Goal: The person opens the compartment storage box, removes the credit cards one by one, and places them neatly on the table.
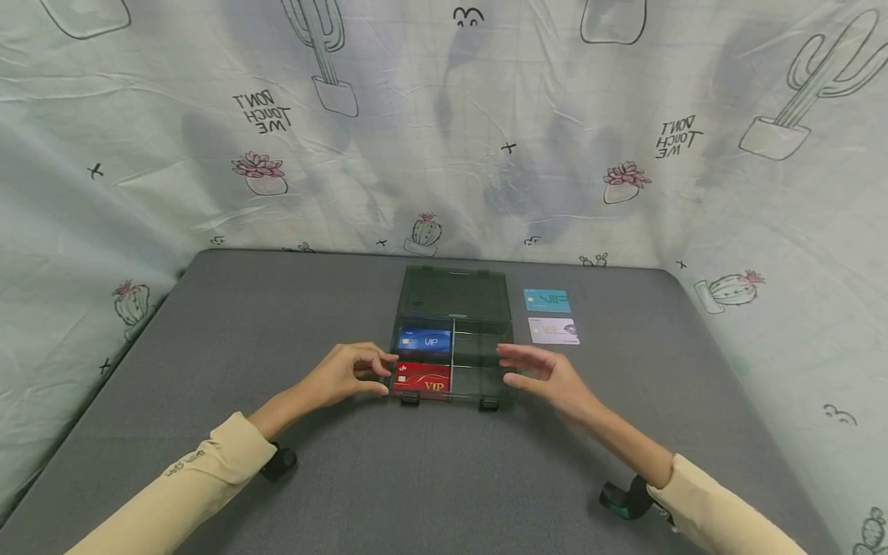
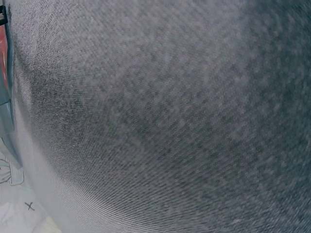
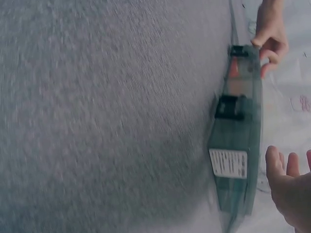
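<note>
A dark see-through box [image 1: 454, 351] lies open on the grey table [image 1: 277, 324], its lid [image 1: 454, 293] folded back. A blue VIP card [image 1: 425, 340] and a red VIP card [image 1: 421, 378] lie in its left compartments. My left hand [image 1: 378, 375] grips the box's front-left corner with curled fingers, as the right wrist view also shows [image 3: 269, 36]. My right hand [image 1: 516, 366] hovers by the box's right side with fingers straight, holding nothing and apart from the box [image 3: 238, 145]. The left wrist view is mostly table, with a sliver of the box [image 2: 4, 58].
A teal card [image 1: 547, 301] and a white card [image 1: 553, 330] lie on the table right of the box. A cactus-print cloth [image 1: 444, 139] hangs behind and beside the table. The box front carries two black latches [image 3: 228, 107] and a white label [image 3: 228, 163].
</note>
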